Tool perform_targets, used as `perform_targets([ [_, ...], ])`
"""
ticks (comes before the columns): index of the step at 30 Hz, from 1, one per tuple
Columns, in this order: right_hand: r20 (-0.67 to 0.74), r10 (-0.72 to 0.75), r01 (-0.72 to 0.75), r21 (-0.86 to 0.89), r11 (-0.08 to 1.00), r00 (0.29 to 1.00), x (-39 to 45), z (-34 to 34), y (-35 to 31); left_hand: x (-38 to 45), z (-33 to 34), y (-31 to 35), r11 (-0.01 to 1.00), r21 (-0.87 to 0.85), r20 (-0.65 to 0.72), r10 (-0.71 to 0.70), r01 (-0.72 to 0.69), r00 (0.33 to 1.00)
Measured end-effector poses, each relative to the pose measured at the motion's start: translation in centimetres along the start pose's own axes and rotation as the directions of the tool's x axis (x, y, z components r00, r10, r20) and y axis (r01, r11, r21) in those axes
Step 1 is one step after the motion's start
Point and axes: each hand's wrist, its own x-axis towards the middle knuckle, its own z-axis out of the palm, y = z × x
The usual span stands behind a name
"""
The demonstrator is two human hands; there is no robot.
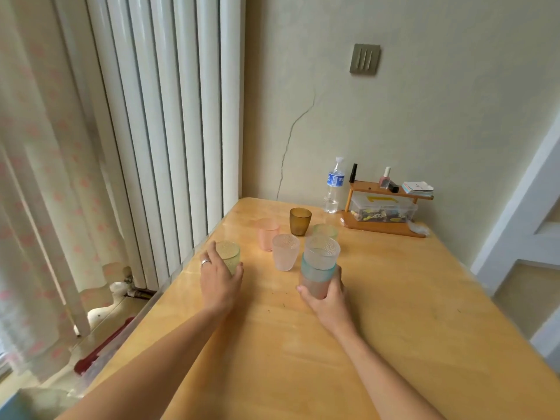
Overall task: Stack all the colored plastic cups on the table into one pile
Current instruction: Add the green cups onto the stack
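My right hand (328, 301) grips a pile of three nested cups (319, 265): pinkish at the bottom, blue-green in the middle, clear on top. My left hand (219, 281) wraps around a yellow-green cup (228, 253) near the table's left edge. Loose on the wooden table (394, 328) stand a pale frosted cup (285, 251), a pink cup (267, 233), a dark amber cup (300, 221) and a light green cup (325, 230) partly hidden behind the pile.
A water bottle (333, 186) stands at the back by the wall. Beside it is a small wooden shelf (385, 207) with a clear box, nail polish and cards. A white radiator (157, 131) and a curtain flank the table's left edge.
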Motion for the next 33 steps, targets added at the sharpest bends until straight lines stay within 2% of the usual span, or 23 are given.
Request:
perform_targets([
  [3,0.013,-0.002,0.002,0.004,1.0,1.0,-0.1,-0.1,-0.3,0.1,-0.4,0.5,0.999,-0.045,-0.027,-0.001,0.0,1.0],
  [8,0.001,-0.001,0.001,0.013,1.0,1.0,-0.6,-0.3,-0.7,-0.6,-1.0,4.7,0.981,-0.154,-0.057,0.113,-0.121,0.992],
  [16,-0.013,-0.036,0.036,-0.019,0.999,0.999,-1.2,-0.7,-1.4,-1.4,-2.3,14.4,0.851,-0.39,-0.113,0.334,-0.351,0.936],
  [21,0.015,-0.059,0.06,-0.026,0.998,0.998,-1.2,-1.0,-1.6,-2.1,-1.8,17.6,0.798,-0.385,0.0,0.502,-0.464,0.865],
  [24,0.013,-0.072,0.072,-0.034,0.997,0.997,-1.2,-1.1,-1.6,-2.7,-1.2,17.6,0.805,-0.397,0.103,0.516,-0.441,0.85],
  [30,0.023,-0.05,0.051,-0.028,0.998,0.998,-1.1,-1.3,-1.6,-3.3,-0.4,16.7,0.818,-0.421,0.163,0.494,-0.392,0.854],
  [33,0.032,-0.042,0.042,-0.026,0.999,0.999,-1.2,-1.2,-1.7,-3.6,0.0,16.1,0.826,-0.412,0.226,0.501,-0.384,0.835],
])
